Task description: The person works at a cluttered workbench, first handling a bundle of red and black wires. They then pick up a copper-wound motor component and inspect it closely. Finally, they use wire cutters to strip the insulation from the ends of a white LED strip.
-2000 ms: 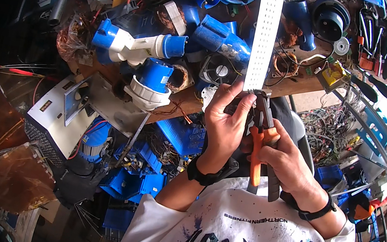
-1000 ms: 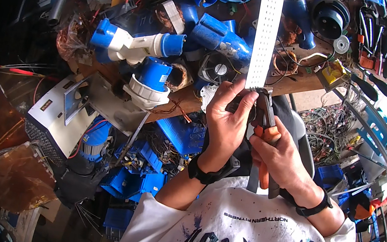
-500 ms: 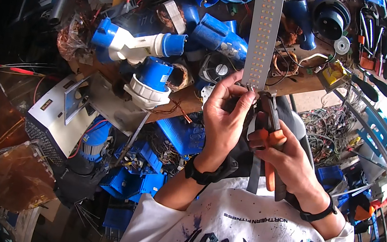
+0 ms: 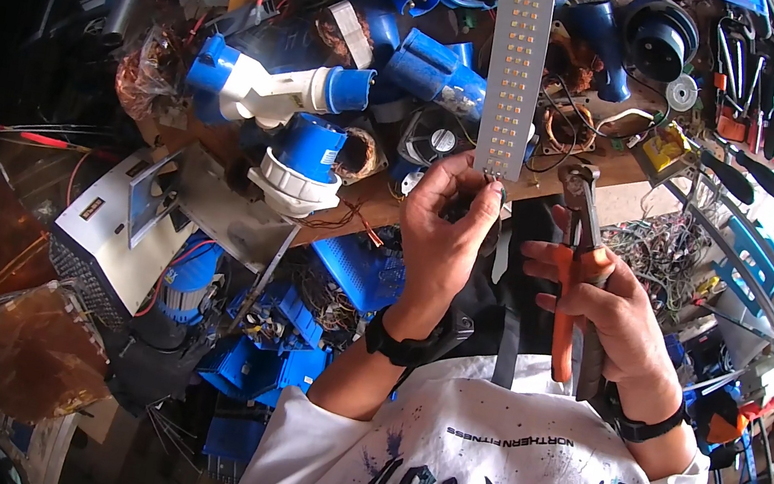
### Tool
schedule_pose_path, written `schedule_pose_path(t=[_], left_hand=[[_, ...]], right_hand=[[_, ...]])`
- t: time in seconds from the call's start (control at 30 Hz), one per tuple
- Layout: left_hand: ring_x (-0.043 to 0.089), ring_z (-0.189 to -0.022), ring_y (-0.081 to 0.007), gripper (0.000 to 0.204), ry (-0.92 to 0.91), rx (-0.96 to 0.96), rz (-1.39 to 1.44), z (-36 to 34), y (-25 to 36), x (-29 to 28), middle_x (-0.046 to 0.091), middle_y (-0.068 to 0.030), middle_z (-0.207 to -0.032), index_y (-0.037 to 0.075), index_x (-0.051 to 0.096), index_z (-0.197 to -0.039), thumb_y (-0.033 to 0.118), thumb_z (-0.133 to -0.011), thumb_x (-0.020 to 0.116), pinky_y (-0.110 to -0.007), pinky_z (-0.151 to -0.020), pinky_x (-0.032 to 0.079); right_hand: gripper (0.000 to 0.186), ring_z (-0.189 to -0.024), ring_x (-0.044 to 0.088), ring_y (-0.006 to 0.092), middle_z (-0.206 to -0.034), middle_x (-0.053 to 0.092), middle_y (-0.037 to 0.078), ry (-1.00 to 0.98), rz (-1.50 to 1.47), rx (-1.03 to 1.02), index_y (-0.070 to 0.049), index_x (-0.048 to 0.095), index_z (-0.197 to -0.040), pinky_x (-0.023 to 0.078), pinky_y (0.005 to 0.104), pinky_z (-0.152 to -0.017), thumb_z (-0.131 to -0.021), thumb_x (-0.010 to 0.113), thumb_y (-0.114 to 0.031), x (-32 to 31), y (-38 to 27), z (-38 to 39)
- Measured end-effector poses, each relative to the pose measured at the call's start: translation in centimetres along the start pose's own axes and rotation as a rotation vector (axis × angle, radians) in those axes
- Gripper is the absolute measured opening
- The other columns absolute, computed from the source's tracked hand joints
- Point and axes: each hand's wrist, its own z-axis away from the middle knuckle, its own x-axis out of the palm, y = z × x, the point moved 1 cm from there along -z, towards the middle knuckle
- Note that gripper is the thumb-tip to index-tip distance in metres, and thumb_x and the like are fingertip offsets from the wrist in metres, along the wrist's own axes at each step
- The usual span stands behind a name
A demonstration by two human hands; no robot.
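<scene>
Flat strip in left hand, orange-handled pincers in right

Lettering. White shirt [image 4: 471, 478], 5 o'clock: one small line of black capitals, with large black ornate characters beneath, all upside down to the view; paint-like spots of blue and pink. Blue-and-white connector [image 4: 308, 154], 10 o'clock: pale printed label on the blue barrel, print too small to read. Small fan [image 4: 430, 140], 12 o'clock: round white label on the hub, illegible. Metal case [image 4: 120, 230], 9 o'clock: dark rectangular plate on its pale panel, illegible.

Flat strip [image 4: 515, 70]: one, long, narrow, pale grey, straight-edged. Face set with lengthwise columns of small yellow-orange squares. Stood out from the left hand toward 12 o'clock, running out of view at the top, in front of the cluttered bench [image 4: 611, 171].

Hands: two, apart. Left hand [image 4: 450, 227], just off centre toward 1 o'clock, pinched the strip's near end between thumb and fingers. Right hand [image 4: 614, 309], 3 o'clock, was wrapped about the orange-handled pincers [image 4: 577, 272], some fingers partly extended; the tool's head pointed toward 12 o'clock, clear of the strip.
</scene>
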Motion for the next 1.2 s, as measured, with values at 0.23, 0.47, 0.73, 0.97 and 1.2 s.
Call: schedule_pose_path(t=[0.23,0.47,0.73,0.97,1.2], left_hand=[[0.063,-0.077,-0.0118,0.021,0.000,-0.048,0.094,-0.1,1.2,0.0,0.068,-0.0080,-0.085,-0.002,0.060,-0.110,0.006,-0.091,0.060,-0.026,-0.073,0.050],[0.061,-0.079,-0.0103,0.021,-0.030,-0.051,-0.039,-0.5,1.1,-1.0,0.067,-0.0060,-0.088,-0.001,0.061,-0.110,0.005,-0.090,0.062,-0.025,-0.074,0.048],[0.060,-0.079,-0.0089,0.019,-0.060,-0.053,-0.077,-0.2,1.5,-1.1,0.067,-0.0044,-0.087,-0.001,0.061,-0.109,0.003,-0.091,0.060,-0.024,-0.075,0.047],[0.061,-0.079,-0.0089,0.017,-0.050,-0.083,-0.070,0.0,1.3,-1.3,0.067,-0.0046,-0.087,0.000,0.062,-0.107,0.006,-0.091,0.062,-0.024,-0.074,0.048],[0.060,-0.077,-0.0078,0.015,-0.049,-0.084,-0.092,0.1,1.7,-1.3,0.066,-0.0032,-0.083,0.000,0.062,-0.104,0.007,-0.091,0.062,-0.022,-0.072,0.046]], right_hand=[[0.060,-0.086,0.051,0.0096,-0.096,0.054,0.001,0.089,0.149,0.018,-0.009,0.052,-0.133,0.042,0.0216,-0.078,-0.074,0.053,0.001,0.1,0.1,-0.6],[0.045,-0.077,0.052,0.0091,-0.088,0.054,-0.001,0.137,0.189,-0.153,-0.006,0.058,-0.121,0.043,0.0222,-0.068,-0.076,0.056,-0.003,-0.4,-1.2,-2.2],[0.034,-0.077,0.055,0.0090,-0.087,0.058,0.001,0.062,0.039,-0.201,0.003,0.060,-0.114,0.045,0.0236,-0.069,-0.082,0.061,-0.008,-0.8,-1.0,-3.2],[0.029,-0.073,0.055,0.0084,-0.082,0.060,0.001,0.074,0.226,-0.285,0.000,0.063,-0.113,0.044,0.0232,-0.068,-0.089,0.065,-0.017,-0.5,-1.0,-3.3],[0.037,-0.067,0.051,0.0062,-0.083,0.057,-0.002,0.065,0.089,-0.225,-0.005,0.060,-0.116,0.043,0.0219,-0.059,-0.084,0.073,-0.015,0.3,-1.2,-3.1]])
